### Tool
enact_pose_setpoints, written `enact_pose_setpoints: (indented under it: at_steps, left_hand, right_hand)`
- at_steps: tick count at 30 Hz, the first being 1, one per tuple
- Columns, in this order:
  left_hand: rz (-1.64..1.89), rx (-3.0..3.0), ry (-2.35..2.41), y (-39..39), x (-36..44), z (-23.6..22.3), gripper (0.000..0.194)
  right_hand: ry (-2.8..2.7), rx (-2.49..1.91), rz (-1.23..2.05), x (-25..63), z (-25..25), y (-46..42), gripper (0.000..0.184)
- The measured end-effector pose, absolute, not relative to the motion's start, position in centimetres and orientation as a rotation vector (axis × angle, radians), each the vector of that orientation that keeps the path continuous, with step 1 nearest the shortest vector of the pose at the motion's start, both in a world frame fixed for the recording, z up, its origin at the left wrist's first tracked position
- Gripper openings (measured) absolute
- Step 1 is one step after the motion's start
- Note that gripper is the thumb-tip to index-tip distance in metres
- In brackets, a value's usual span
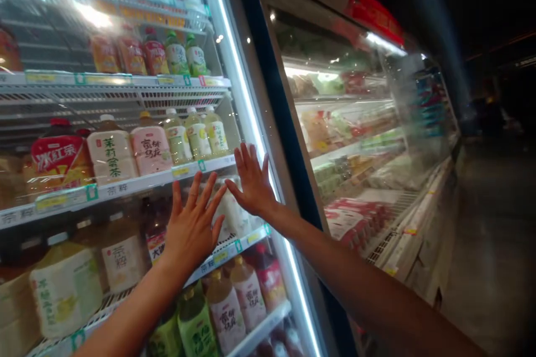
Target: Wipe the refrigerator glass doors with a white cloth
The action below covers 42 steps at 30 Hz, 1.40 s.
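Both of my hands are raised in front of a lit drinks fridge with a glass door [167, 14]. My left hand [193, 228] has its fingers spread and holds nothing. To its upper right, my right hand [253, 184] is also spread and holds nothing; its thumb is close to my left fingertips. Whether the palms touch the glass I cannot tell. Behind the hands run a shelf edge [125, 187] and several bottles, among them a pink-labelled bottle [151, 145], a white-labelled bottle [111, 153] and a large red-labelled bottle [61, 156].
A bright light strip [234, 50] runs down the fridge's right side beside a dark frame [285, 117]. Farther right stands an open chilled case [355, 145] with packed food on its shelves. A dim floor [481, 223] stretches along the far right.
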<state>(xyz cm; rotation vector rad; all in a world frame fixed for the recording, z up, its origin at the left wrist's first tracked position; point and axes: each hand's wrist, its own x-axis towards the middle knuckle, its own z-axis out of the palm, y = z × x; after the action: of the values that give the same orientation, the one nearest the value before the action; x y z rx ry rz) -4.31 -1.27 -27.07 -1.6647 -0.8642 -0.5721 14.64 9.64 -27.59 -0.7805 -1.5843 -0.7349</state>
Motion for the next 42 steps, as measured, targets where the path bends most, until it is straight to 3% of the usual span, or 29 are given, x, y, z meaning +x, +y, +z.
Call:
enact_pose_setpoints:
  at_steps: [3,7,14,16,20,22,28,30,35,42]
  left_hand:
    - [-0.63,-1.68,-0.948,-0.9,-3.1,-29.3,0.072]
    - [-0.707,-1.695,-1.061,-1.6,-2.7,-33.1,0.071]
    - [-0.681,-1.609,-1.216,-1.7,-0.6,-30.2,0.064]
    - [-0.692,-1.571,-1.248,-1.9,-0.9,-31.1,0.066]
    - [-0.704,-1.541,-1.291,-4.0,-3.4,-37.3,0.07]
    - [-0.701,-1.556,-1.313,-5.2,-4.9,-39.7,0.074]
    - [-0.633,-1.508,-1.282,-5.7,-6.7,-37.9,0.069]
    - [-0.623,-1.468,-1.286,-5.8,-7.2,-37.8,0.07]
    - [-0.617,-1.412,-1.271,-7.7,-10.5,-40.8,0.073]
    - [-0.643,-1.376,-1.284,-11.6,-18.1,-37.1,0.073]
  right_hand:
    - [-1.598,-0.756,-0.707,14.3,-33.6,9.2,0.089]
    - [-1.705,-0.78,-0.701,15.0,-41.7,8.3,0.103]
    - [-1.607,-0.808,-0.552,16.0,-31.7,9.6,0.087]
    - [-1.591,-0.806,-0.505,14.5,-33.6,8.7,0.088]
    - [-1.858,-0.689,-0.506,11.8,-43.6,5.5,0.088]
    - [-1.907,-0.669,-0.502,11.2,-45.5,4.7,0.082]
    - [-1.832,-0.688,-0.523,9.5,-37.0,5.0,0.084]
    - [-1.797,-0.682,-0.562,8.1,-37.4,4.1,0.086]
    - [-1.802,-0.57,-0.642,5.4,-43.7,1.9,0.09]
    - [-1.793,-0.594,-0.662,-0.5,-36.4,0.3,0.089]
